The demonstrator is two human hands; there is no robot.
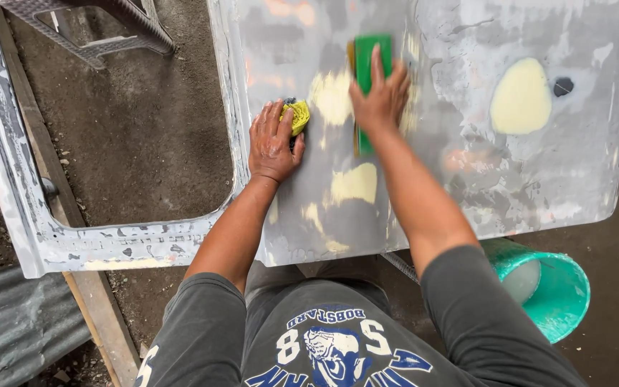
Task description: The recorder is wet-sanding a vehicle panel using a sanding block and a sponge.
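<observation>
In the head view, a grey, sanded metal car door panel (467, 179) with pale yellow filler patches is seen lying flat, its window opening at the left showing the dirt ground beneath. A green rectangular sanding block (371, 61) is pressed against the panel under the right hand (379, 100), whose grip is flattened on top of the block, fingers laid along it rather than curled around it; the block appears blurred. A crumpled yellow-green cloth (297, 116) is held against the panel just left of the block by the left hand (272, 142), the thumb and forefinger closed on the cloth while the remaining fingers are spread on the metal. A larger oval patch of cream filler (521, 97) is seen well apart to the right, with a small dark spot (563, 87) just beside it. A turquoise plastic bucket (560, 294) is tilted on the ground below the panel's near edge. A wooden plank (87, 287) runs beneath the panel's left side. No packages, labels or signs are visible.
</observation>
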